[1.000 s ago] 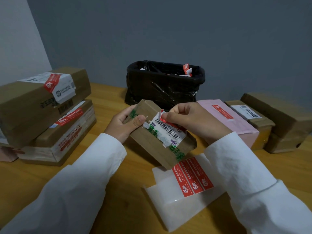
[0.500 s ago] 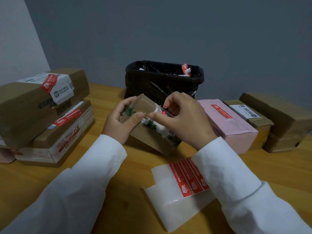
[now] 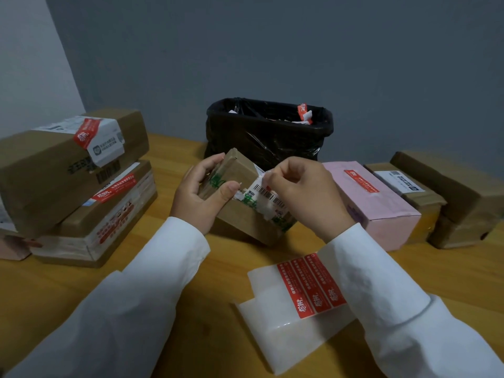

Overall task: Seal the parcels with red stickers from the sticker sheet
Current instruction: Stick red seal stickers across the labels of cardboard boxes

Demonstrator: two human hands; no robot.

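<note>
long white sleeves (image 3: 152,282), buttoned cuffs, bare hands (image 3: 196,197).

The room is dim and evenly lit, with soft, short shadows under the boxes on the wooden worktop (image 3: 68,290). A faint sheen shows on the black bin liner (image 3: 261,140). The white sleeves (image 3: 152,274) read greyish. Wide-angle bending curves the edges, and fine print is soft and smeared.
</note>
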